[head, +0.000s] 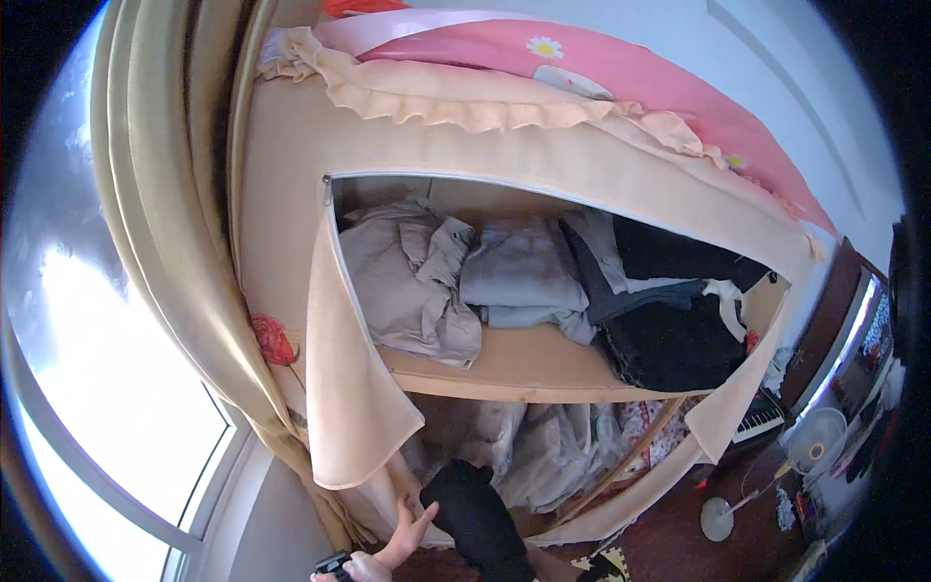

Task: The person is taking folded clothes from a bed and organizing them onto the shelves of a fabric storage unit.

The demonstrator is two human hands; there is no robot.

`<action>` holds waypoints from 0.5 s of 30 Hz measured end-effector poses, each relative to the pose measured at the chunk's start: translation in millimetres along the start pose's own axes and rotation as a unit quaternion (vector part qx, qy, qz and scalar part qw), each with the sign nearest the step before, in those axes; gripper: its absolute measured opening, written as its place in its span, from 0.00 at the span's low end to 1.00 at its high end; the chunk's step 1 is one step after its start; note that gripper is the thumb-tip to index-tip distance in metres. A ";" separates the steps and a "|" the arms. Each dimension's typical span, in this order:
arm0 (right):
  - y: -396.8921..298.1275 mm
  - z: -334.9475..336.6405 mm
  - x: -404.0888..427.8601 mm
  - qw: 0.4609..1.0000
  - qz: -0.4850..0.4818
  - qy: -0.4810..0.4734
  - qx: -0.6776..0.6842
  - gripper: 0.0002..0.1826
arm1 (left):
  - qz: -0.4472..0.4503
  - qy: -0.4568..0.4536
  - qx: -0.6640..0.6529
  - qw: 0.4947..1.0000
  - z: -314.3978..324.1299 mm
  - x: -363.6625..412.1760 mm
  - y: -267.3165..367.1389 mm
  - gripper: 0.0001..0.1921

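My left hand (407,535), with a dark watch on the wrist, is at the bottom with its fingers apart, beside a bundled black garment (476,513). Its fingertips are at or close to the garment's left edge; whether they touch is unclear. My right hand is not in view. Ahead stands a beige fabric wardrobe (276,189) with its zipped front open. On its upper shelf (524,364) lie a beige garment (414,291), folded grey-blue clothes (524,269) and black clothes (676,338). Plastic-wrapped items (553,451) fill the lower compartment.
A loose fabric flap (349,407) hangs at the opening's left side. Further left are a gold curtain (167,247) and a bright window (109,349). A pink cover (625,73) lies on top. At right stand a fan (814,444) and a keyboard instrument (758,425).
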State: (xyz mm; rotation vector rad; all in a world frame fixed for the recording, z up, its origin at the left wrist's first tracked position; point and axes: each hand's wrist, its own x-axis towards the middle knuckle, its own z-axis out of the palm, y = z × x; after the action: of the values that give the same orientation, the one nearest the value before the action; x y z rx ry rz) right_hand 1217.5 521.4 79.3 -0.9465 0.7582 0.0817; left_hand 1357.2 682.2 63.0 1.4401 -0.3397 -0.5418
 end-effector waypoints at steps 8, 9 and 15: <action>-12.1 18.5 15.2 0.955 -0.127 0.117 -0.240 0.51 | -0.356 -0.149 -0.332 0.860 -46.0 -24.2 26.5 0.30; -36.3 45.7 -13.1 0.951 -0.150 0.076 -0.260 0.50 | -0.358 -0.118 -0.359 0.854 -59.3 -21.4 13.7 0.29; -37.2 21.4 -8.9 0.992 0.096 -0.085 0.010 0.43 | -0.299 -0.182 -0.431 0.832 -68.7 -29.5 -6.3 0.30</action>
State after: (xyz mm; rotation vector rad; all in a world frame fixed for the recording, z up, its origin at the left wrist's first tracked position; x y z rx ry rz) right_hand 1236.8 517.5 118.4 -0.8344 0.6885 0.3180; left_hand 1368.1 755.6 51.9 0.5129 0.0942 -1.2970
